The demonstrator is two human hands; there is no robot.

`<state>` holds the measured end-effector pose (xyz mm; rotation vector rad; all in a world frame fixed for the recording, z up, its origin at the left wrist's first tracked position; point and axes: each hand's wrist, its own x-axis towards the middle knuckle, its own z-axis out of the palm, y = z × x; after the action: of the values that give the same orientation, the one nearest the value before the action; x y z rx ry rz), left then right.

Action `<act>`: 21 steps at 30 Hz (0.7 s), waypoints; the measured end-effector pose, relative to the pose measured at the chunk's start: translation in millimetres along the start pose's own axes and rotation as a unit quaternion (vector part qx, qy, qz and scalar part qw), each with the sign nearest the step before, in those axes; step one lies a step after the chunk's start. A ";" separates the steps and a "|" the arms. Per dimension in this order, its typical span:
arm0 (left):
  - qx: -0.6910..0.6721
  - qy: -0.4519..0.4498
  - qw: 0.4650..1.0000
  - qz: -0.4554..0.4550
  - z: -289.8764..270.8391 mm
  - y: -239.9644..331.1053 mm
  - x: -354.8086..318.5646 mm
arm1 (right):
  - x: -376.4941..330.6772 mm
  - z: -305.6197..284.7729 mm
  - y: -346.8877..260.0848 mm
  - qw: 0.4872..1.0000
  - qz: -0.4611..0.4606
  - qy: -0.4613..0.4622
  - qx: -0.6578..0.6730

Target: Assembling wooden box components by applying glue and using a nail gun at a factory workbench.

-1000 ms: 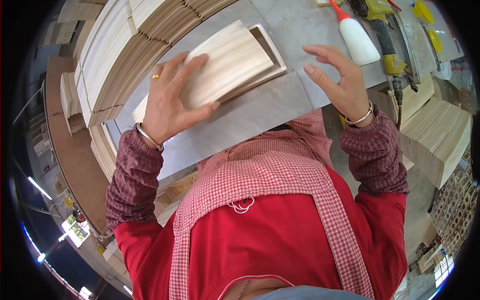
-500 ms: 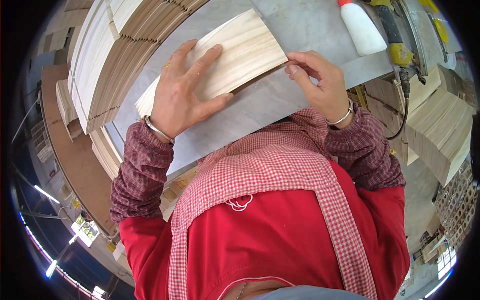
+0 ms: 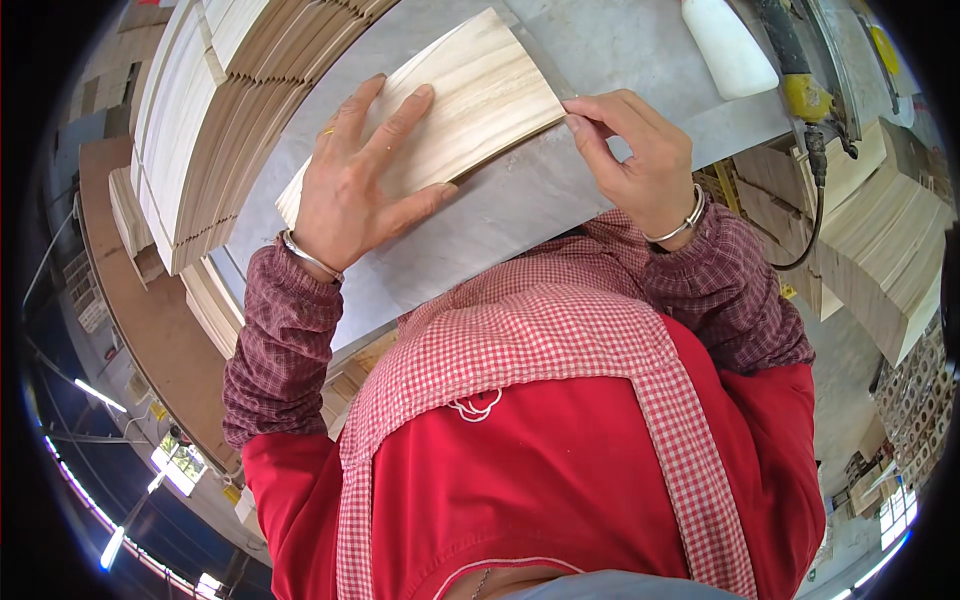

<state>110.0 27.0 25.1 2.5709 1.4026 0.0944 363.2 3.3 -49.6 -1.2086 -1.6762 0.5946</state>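
A pale wooden board [image 3: 480, 95] lies on the grey worktop in front of me. My left hand [image 3: 360, 180] rests on its left part with the fingers spread, the thumb along the near edge. At the board's near right corner, my right hand [image 3: 640, 150] has its thumb and forefinger pinched together. Whether those fingertips grip the corner itself or some small thing against it, I cannot make out. A narrow dark gap shows under the board's near edge.
Tall stacks of wooden boards [image 3: 180, 150] stand at the left. A white plastic bottle [image 3: 730, 55] and a black and yellow air tool [image 3: 805, 95] with a hose lie at the back right of the grey worktop [image 3: 500, 225]. More wooden pieces [image 3: 885, 245] are stacked at the right.
My right hand's thumb and forefinger have drawn together in a pinch at the board's corner. The board's near edge sits closer to the worktop. The left hand stays spread on the board.
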 end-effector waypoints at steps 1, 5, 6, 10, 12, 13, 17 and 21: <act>0.001 -0.001 1.000 0.000 0.3 -0.5 0.3 | -0.4 1.1 1.3 1.000 -0.009 0.007 -0.004; 0.008 0.001 1.000 0.007 2.2 -1.6 -0.1 | -1.8 1.5 4.0 0.998 -0.047 0.016 -0.049; 0.010 0.004 1.000 0.010 2.7 -1.7 -0.5 | -2.0 1.3 4.4 0.995 -0.062 0.016 -0.070; 0.015 0.004 1.000 0.017 4.6 -2.1 -0.8 | -1.4 1.6 4.6 0.988 -0.097 0.026 -0.115; 0.016 0.004 1.000 0.022 5.5 -2.4 -0.1 | -0.8 2.4 4.6 0.982 -0.119 0.036 -0.139; 0.017 0.003 1.000 0.023 5.2 -2.2 0.0 | -0.7 2.2 4.1 0.983 -0.118 0.037 -0.139; -0.018 0.001 1.000 0.016 2.7 -1.4 2.1 | -0.1 0.2 2.3 0.978 -0.154 0.032 -0.140; -0.033 -0.004 0.999 0.003 3.6 -2.1 1.3 | -1.2 -5.5 0.4 0.995 -0.071 -0.004 -0.067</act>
<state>109.5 28.6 21.0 2.5201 1.3660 0.1285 368.4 1.6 -48.0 -1.1691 -1.8150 0.4060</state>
